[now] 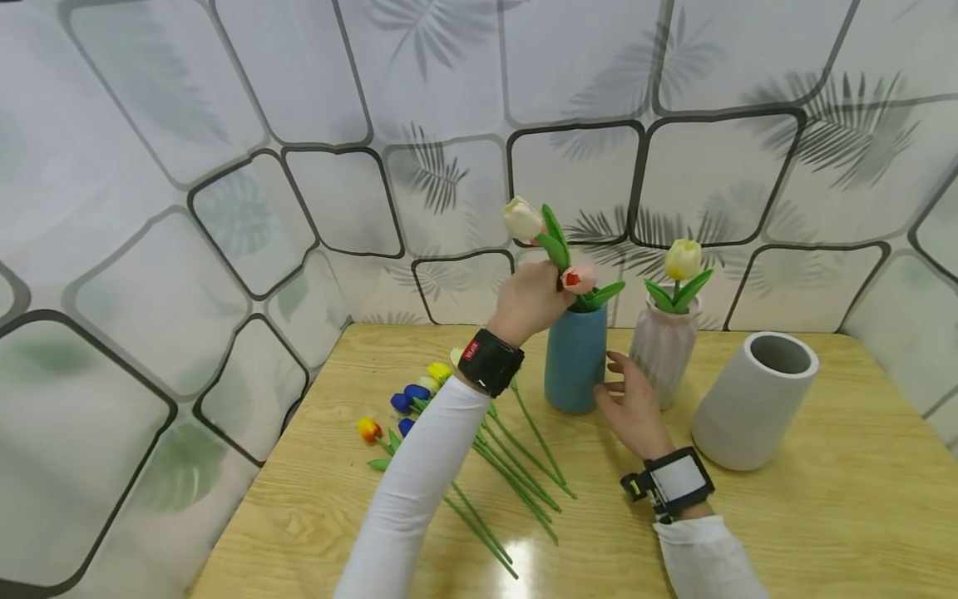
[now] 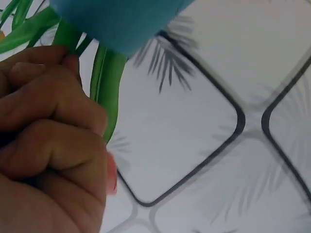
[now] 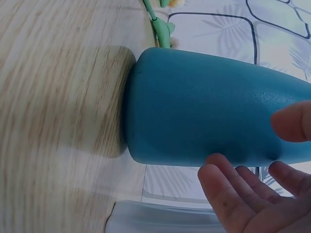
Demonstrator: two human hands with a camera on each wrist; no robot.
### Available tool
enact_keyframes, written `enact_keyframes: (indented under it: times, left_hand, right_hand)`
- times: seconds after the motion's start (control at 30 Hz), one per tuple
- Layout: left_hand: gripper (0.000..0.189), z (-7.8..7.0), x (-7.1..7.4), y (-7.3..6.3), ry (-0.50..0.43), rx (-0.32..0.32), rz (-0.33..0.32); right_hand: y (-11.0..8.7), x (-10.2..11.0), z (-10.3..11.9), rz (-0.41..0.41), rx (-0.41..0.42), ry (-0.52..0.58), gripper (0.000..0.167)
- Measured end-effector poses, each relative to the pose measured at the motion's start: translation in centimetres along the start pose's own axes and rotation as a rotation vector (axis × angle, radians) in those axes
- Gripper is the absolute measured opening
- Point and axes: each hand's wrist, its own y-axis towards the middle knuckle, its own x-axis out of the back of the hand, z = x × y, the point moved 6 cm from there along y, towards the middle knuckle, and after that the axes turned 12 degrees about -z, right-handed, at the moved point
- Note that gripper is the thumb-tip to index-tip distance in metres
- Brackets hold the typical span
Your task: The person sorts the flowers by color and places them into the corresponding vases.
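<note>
My left hand pinches a green tulip stem at the mouth of the blue vase. Above that hand rises a white tulip with green leaves. A pink tulip shows beside the fingers, its leaves over the vase rim; the hand partly hides the stems. Low on the vase's right side is my right hand, its fingers spread and loosely bent. In the right wrist view its fingertips lie close to the blue wall; whether they touch, I cannot tell.
A ribbed pinkish vase with a pale yellow tulip stands right of the blue one. Farther right is a slanted white vase. Several loose tulips lie on the wooden table, partly under my left forearm. Patterned cloth hangs behind.
</note>
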Motion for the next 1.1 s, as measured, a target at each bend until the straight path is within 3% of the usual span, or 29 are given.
enact_keyframes:
  times: [0.23,0.4,0.57,0.8,0.93,1.1]
  left_hand:
    - [0.039,1.0,-1.8,-0.9,-0.114,0.140,0.011]
    - [0.025,1.4,-0.9,-2.5,-0.140,0.166,-0.079]
    - [0.015,2.5,-0.8,-5.0,-0.149,0.177,-0.092]
    - [0.037,5.3,-2.8,-8.8,-0.121,0.226,-0.002]
    - [0.051,7.0,-5.6,-10.7,-0.065,0.287,0.102]
    - [0.050,9.0,-9.1,-12.1,0.008,0.383,0.199]
  right_hand:
    - [-0.2,-0.1,0.2,-0.007,0.017,0.011,0.055]
    - [-0.1,-0.1,0.1,-0.004,0.005,0.016,0.055]
    - [0.1,0.0,0.2,-0.007,0.003,0.026,0.055]
    - [0.1,0.0,0.4,0.002,0.004,0.027,0.055]
    - [0.0,-0.1,0.4,0.007,-0.006,0.028,0.056]
    - [0.1,-0.2,0.4,-0.004,-0.012,0.037,0.056]
